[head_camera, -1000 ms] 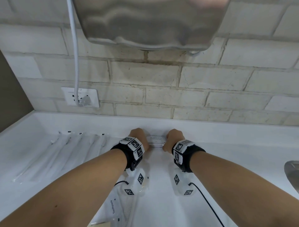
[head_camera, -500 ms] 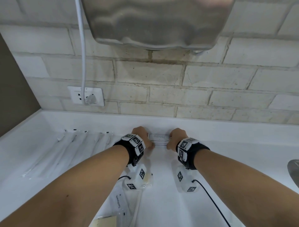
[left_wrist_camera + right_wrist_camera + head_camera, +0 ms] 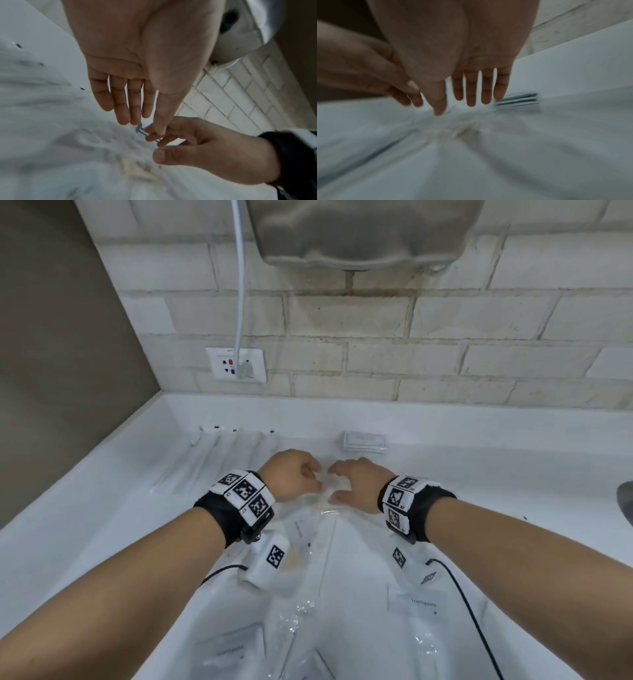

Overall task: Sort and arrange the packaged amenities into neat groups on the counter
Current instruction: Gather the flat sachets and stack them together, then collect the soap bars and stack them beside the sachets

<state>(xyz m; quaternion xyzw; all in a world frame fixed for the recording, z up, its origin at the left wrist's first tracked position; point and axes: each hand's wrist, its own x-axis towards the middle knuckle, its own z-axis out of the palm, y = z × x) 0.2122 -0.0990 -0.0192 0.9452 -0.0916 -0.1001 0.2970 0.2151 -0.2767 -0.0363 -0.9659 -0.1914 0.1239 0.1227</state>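
Note:
A small stack of flat white boxes [image 3: 364,441] lies against the counter's back wall, free of both hands; it also shows in the right wrist view as the box stack [image 3: 518,100]. Nearer me lies a clear plastic packet with pale yellow contents [image 3: 327,497]. My left hand [image 3: 317,474] and right hand [image 3: 337,484] are close together just above it, fingertips almost meeting. In the left wrist view the left fingers [image 3: 135,108] are straight and the right hand [image 3: 159,143] is loosely curled and holds nothing. The right fingers [image 3: 471,92] reach down towards the blurred packet [image 3: 453,132].
A row of long clear packets [image 3: 222,460] lies at the back left of the white counter [image 3: 513,474]. Toothpaste packets [image 3: 416,601] and other clear wrappers [image 3: 233,648] lie near me. A wall socket [image 3: 236,364] and a metal dryer [image 3: 359,231] hang above. A sink rim [image 3: 625,501] is at the right.
Both hands have let go of the white box stack at the back wall and drawn back toward me, over the clear packet. The stack stays by the wall.

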